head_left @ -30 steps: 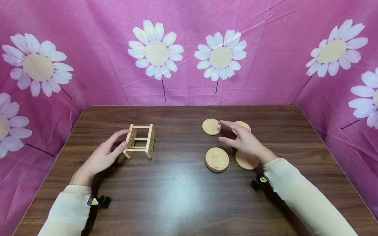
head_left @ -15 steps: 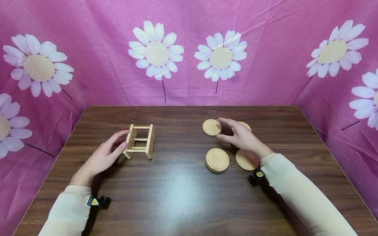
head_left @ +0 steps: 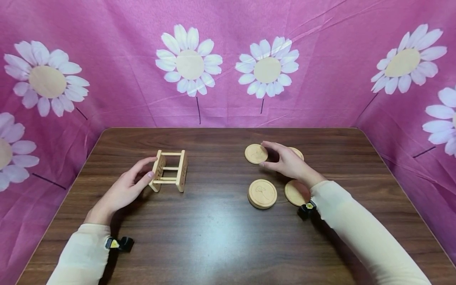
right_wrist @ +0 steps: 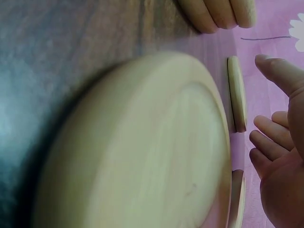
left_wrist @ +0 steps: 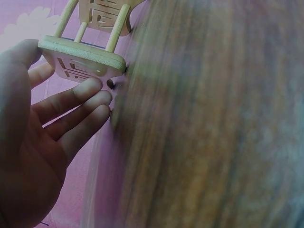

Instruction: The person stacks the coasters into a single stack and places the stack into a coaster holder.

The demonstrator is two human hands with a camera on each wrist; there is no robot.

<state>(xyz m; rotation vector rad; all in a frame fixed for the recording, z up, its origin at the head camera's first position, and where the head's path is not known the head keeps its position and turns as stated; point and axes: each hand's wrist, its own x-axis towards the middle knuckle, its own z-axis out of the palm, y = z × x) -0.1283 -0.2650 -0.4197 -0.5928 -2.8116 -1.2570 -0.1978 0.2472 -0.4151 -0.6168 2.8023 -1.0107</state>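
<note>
My left hand (head_left: 122,188) is at the left side of a small wooden coaster holder (head_left: 181,170), its thumb and fingertips touching the side panel. In the left wrist view the fingers (left_wrist: 78,99) lie fairly straight against the holder's outer face. My right hand (head_left: 292,162) is low over the table, thumb and index fingertip beside the right edge of a round wooden coaster (head_left: 254,154) at the back. The right wrist view has the thumb (right_wrist: 280,76) and fingers spread apart with nothing between them. Another coaster (head_left: 296,152) is partly hidden behind this hand.
A stack of coasters (head_left: 262,192), the top one engraved with a leaf, stands nearer on the brown wooden table (head_left: 213,245). A further coaster (head_left: 296,193) lies right of it, partly under my right wrist. A pink flowered cloth (head_left: 228,95) hangs behind.
My right hand has moved slightly left and away from me, toward the back-left coaster, its thumb reaching the coaster's edge. My left hand and the holder stay as they were.
</note>
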